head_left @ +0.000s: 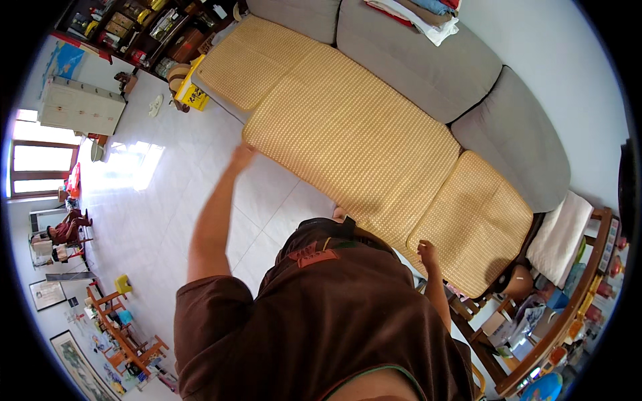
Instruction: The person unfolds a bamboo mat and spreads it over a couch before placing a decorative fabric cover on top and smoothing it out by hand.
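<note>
Woven straw-coloured seat mats lie along a grey sofa, with a long middle mat (354, 127) between a left mat (254, 60) and a right mat (475, 227). My left hand (242, 156) is at the front left corner of the middle mat, its fingers closed at the edge. It is slightly blurred. Over the front left edge of the right mat is my right hand (428, 253), fingers loosely bent and apart, with nothing visible in them. Whether it touches the mat cannot be told.
Folded clothes (428, 17) lie on top of the sofa backrest (414, 60). A yellow bag (194, 90) stands by the sofa's left end. A wooden shelf unit (562, 314) full of items is at the right. Pale tiled floor (160, 200) stretches left toward a white cabinet (80, 105).
</note>
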A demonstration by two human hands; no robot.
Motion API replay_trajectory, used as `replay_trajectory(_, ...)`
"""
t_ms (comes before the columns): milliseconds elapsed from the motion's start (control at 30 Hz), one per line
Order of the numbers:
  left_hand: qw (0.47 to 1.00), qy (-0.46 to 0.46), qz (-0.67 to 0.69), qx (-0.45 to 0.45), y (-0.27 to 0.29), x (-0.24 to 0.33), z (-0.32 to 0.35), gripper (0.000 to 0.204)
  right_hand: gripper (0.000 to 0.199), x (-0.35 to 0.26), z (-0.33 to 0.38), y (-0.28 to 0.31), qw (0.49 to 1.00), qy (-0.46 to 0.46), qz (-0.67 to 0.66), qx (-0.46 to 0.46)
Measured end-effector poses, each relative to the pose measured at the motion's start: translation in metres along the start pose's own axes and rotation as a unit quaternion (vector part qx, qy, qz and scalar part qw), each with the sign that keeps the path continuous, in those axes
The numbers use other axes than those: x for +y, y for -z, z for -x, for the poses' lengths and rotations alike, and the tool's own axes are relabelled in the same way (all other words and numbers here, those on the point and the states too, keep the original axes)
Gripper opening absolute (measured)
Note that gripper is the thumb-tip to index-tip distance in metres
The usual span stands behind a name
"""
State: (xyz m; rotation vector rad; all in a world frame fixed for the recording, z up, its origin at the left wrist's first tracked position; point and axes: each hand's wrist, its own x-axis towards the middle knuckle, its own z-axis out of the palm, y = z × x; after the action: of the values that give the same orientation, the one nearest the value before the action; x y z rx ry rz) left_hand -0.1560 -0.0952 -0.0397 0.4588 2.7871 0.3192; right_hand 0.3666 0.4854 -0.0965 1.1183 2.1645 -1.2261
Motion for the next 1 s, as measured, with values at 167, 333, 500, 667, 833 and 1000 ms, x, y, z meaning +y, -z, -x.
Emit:
replay_trajectory(167,0.870,0.191,0.240,0.385,0.279,-0.135,-0.018,0.039,0.033,-0.002,-0.010,0.017,0.998,0.035,-0.050,-0.003)
replay_trajectory(333,0.904,0.173,0.272,0.280,0.278,-0.079,-0.038,0.056,0.035,0.049,0.000,0.029,0.997,0.024,-0.030,0.063)
replay_trajectory(500,0.990,-0.044,0.073,0.110,0.090,-0.092,0.041,0.052,0.034,0.006,-0.020,0.007,0.999,0.039,-0.019,0.000)
replay_trajectory(667,0.929,0.168,0.328,-0.034,-0.018,0.080,0.054,0.059,0.033,0.040,0.005,0.002,0.997,-0.023,-0.065,0.018)
replay_trajectory(833,0.923,0.171,0.343,-0.039,-0.016,0.117,0.074,0.057,0.033,0.035,0.005,0.005,0.999,-0.004,-0.025,0.028)
replay_trajectory(1000,0.933,0.165,0.319,0.032,0.022,0.094,0.057,0.057,0.034,0.041,-0.002,0.002,0.999,0.007,-0.018,0.026)
